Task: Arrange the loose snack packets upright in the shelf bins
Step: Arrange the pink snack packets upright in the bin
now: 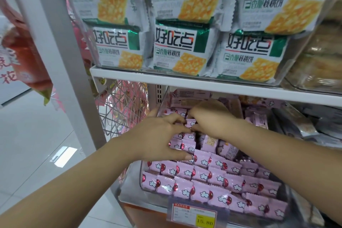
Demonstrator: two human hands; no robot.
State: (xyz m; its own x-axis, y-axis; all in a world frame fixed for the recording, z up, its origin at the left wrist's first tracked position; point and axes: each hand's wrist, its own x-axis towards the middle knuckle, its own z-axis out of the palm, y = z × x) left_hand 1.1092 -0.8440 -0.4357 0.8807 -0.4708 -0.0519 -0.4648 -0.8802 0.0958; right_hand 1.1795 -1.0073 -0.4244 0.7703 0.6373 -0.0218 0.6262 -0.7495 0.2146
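wire basket (122,109) left of shelving | left hand (159,135) curled over a clutch of pink packets (185,146), thumb on their near edge | single packet (190,123) upright, pinched by right hand (209,118), touching left fingertips | both hands inside clear bin (163,100) on lower shelf, front rows standing | cracker packs (183,50) on shelf above

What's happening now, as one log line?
stage: arranging | left hand: grips pink packets | right hand: pinches one packet | bin: front rows lined up
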